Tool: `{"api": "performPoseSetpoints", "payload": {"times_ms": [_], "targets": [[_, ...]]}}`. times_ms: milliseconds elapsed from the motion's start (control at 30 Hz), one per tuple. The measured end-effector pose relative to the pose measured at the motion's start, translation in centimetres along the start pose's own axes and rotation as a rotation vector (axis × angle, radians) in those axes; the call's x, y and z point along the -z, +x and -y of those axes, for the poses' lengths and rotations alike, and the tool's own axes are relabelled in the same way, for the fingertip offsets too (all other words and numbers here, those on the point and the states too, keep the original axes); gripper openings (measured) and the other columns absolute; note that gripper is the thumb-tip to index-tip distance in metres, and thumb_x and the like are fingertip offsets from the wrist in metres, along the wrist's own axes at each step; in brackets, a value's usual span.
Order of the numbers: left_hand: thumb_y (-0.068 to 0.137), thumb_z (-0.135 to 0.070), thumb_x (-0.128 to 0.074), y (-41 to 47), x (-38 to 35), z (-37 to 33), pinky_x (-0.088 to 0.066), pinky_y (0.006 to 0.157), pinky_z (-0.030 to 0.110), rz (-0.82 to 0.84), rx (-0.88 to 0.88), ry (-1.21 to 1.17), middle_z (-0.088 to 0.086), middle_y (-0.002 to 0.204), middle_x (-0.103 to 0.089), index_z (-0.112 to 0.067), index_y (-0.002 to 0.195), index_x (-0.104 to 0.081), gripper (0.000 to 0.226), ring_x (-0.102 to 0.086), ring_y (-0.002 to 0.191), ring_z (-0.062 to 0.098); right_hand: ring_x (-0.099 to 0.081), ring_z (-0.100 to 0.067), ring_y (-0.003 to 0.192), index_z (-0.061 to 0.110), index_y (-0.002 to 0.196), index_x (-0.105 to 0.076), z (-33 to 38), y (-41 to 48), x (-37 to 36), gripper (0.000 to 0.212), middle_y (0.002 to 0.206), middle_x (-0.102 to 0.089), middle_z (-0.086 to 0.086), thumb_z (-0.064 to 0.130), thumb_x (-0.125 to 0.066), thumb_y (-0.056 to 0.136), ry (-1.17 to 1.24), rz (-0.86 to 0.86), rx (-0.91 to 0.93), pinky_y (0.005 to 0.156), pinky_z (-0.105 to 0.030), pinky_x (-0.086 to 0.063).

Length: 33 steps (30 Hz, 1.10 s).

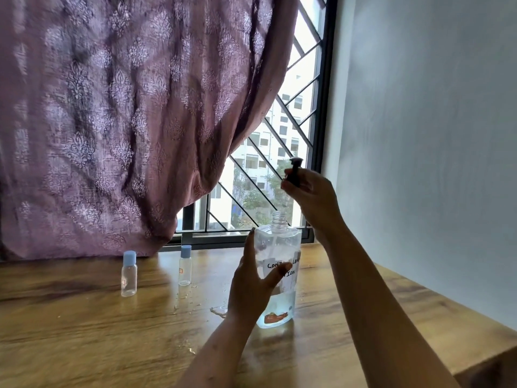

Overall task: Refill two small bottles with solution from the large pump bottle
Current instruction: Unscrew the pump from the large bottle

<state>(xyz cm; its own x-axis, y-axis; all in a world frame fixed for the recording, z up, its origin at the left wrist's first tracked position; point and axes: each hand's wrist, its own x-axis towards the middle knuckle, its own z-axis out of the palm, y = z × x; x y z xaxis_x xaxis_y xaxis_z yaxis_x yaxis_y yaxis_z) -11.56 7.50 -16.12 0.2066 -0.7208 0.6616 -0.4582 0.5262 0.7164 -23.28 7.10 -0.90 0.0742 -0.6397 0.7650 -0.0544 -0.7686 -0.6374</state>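
While the left hand (251, 287) curls fingers and thumb round the large clear bottle (282, 245), which stands upright on the wooden table (84, 331), the right hand (313, 197) pinches the black pump head (294, 170), held clear above the bottle's open threaded neck. Liquid fills only the bottle's lower part. Two small bottles (129, 273) (185, 266), both blue-capped, stand apart, well to its left, and a small puddle (219, 310) lies just beside its base
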Motion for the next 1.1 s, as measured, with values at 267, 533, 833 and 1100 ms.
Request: {"api": "performPoseSetpoints", "payload": {"times_ms": [267,533,833,1100], "targets": [[0.065,-0.075,-0.054,-0.8,0.3,-0.4,-0.035,0.107,0.034,-0.057,-0.065,0.046,-0.006,0.155,-0.022,-0.049,0.143,-0.001,0.099,-0.029,0.14,0.017,-0.059,0.0,0.088,0.009,0.109,-0.063,4.5,2.9,1.1,0.025,0.101,-0.064,0.003,0.008,-0.065,0.084,0.113,-0.025,0.064,0.07,-0.007,-0.047],[0.065,-0.082,-0.045,-1.7,1.3,-2.8,-0.02,0.106,0.026,-0.216,-0.17,0.168,-0.02,0.143,-0.021,-0.046,0.141,-0.006,0.093,-0.016,0.13,-0.003,-0.059,0.0,0.087,0.006,0.111,-0.063,8.4,3.5,2.2,0.026,0.098,-0.064,0.004,0.007,-0.065,0.085,0.07,-0.029,0.153,0.077,-0.009,-0.049],[0.085,-0.058,-0.05,-1.4,3.2,-4.5,-0.023,0.11,0.031,-0.309,-0.208,0.225,0.003,0.151,-0.031,-0.027,0.146,-0.025,0.072,-0.022,0.133,0.004,-0.062,-0.009,0.091,0.004,0.108,-0.063,12.2,3.7,4.0,0.029,0.101,-0.066,-0.001,0.003,-0.069,0.079,0.089,-0.122,0.286,0.075,-0.01,-0.048],[0.082,-0.06,-0.038,-1.3,4.4,-5.9,-0.02,0.108,0.026,-0.276,-0.24,0.285,0.007,0.143,-0.042,-0.016,0.139,-0.039,0.073,-0.034,0.134,0.02,-0.061,-0.008,0.073,-0.001,0.085,-0.061,5.0,0.3,4.3,0.025,0.088,-0.066,-0.017,-0.004,-0.076,0.065,-0.076,-0.269,0.221,0.064,-0.009,-0.047]]}}
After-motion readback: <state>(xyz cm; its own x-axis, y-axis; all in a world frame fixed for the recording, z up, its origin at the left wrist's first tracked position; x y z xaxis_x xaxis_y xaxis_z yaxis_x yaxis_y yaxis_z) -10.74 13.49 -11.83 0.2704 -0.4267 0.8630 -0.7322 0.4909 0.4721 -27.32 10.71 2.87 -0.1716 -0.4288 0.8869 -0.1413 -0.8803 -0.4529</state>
